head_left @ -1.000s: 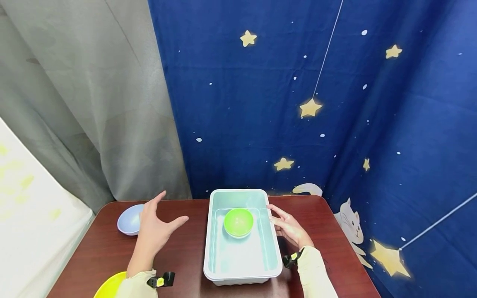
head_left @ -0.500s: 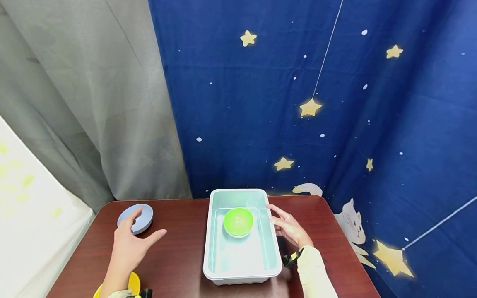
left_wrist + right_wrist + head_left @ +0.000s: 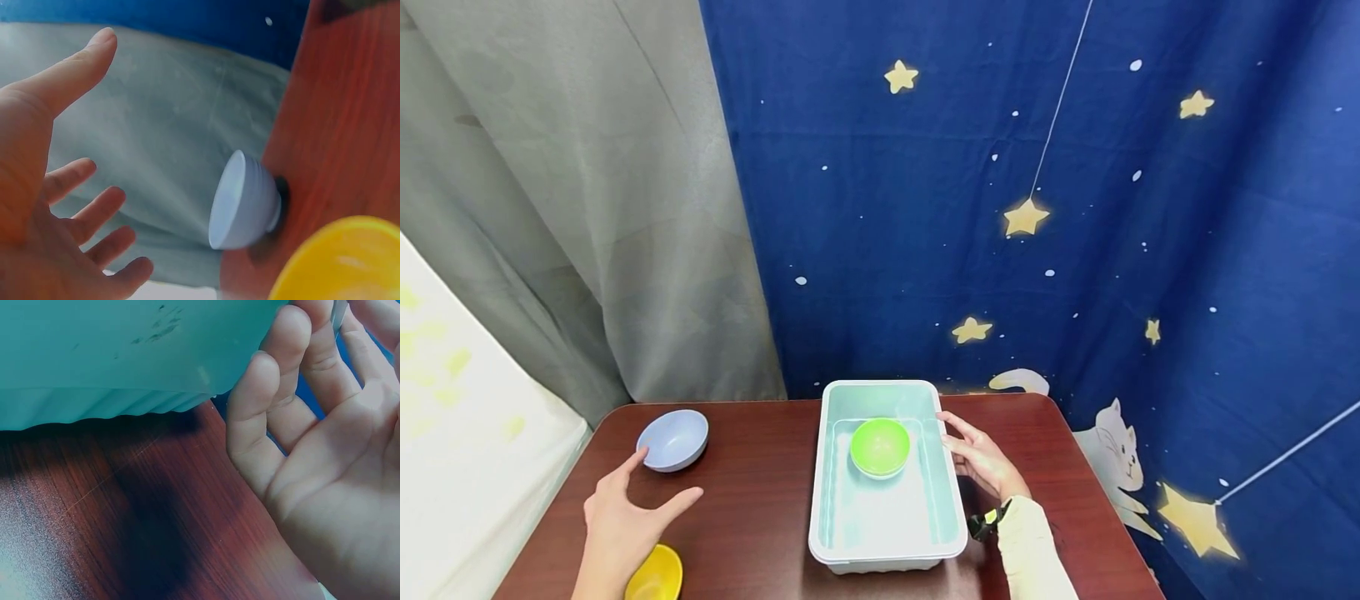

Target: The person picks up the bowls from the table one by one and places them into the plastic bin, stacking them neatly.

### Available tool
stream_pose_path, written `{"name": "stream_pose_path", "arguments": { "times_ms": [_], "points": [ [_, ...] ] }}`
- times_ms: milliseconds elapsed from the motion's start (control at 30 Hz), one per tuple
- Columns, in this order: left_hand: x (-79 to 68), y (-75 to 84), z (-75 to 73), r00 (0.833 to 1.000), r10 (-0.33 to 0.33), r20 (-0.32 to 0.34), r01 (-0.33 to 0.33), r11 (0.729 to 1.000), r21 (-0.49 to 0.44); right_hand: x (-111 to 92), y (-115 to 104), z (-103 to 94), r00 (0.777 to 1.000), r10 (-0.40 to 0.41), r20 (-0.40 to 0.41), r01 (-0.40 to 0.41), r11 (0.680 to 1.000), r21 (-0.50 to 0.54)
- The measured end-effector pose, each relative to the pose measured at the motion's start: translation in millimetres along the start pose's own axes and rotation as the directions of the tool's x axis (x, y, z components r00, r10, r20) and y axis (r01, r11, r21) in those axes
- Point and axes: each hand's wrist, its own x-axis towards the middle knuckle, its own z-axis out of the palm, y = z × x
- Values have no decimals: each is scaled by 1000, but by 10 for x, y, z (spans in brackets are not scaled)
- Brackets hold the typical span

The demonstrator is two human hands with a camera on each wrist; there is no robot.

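Note:
My left hand [image 3: 619,527] is held above the table's left side, thumb and fingers spread apart with nothing between them. Just beyond its fingertips sits a light blue bowl [image 3: 674,442], upright. A yellow bowl [image 3: 657,575] lies under and beside the left hand, partly hidden by it; the left wrist view also shows both bowls. At the table's middle stands a pale green plastic bin [image 3: 850,533] with a white rim. Inside it rests a bright green bowl [image 3: 880,447]. My right hand [image 3: 983,465] holds the bin's right rim between thumb and curled fingers.
The reddish-brown wooden table [image 3: 760,483] ends at a back edge. Behind hang a grey curtain [image 3: 677,250] and a blue star-patterned curtain [image 3: 910,208]. White cloth [image 3: 467,467] borders the left side.
My left hand has moved left and toward me, away from the bin, uncovering the blue bowl and staying spread. My right hand, the bin and the green bowl have stayed put.

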Motion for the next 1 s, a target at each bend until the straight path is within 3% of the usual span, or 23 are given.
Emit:
{"name": "stream_pose_path", "arguments": {
  "times_ms": [133, 467, 700, 800, 1000],
  "points": [
    [-33, -155, -1, 1000, 10, -20, -9, 999, 33, -11, 5, 2, 1000, 2, 1, -2, 1000, 8],
    [-85, -515, 58, 994, -105, 23, 99, 982, 163, -7, 6, 5, 1000, -1, -2, 1, 1000, 8],
    [-167, -715, 54, 993, -101, 64, 86, 974, 212, 6, 2, -6, 1000, -15, 16, 15, 999, 30],
    [-179, -760, 55, 982, -154, 108, 125, 964, 236, 7, -2, -7, 1000, -15, 18, 14, 999, 40],
    [-154, -807, 88, 942, -260, 210, 190, 934, 301, 4, -8, -2, 999, -29, 36, 27, 999, 47]
  ]
}}
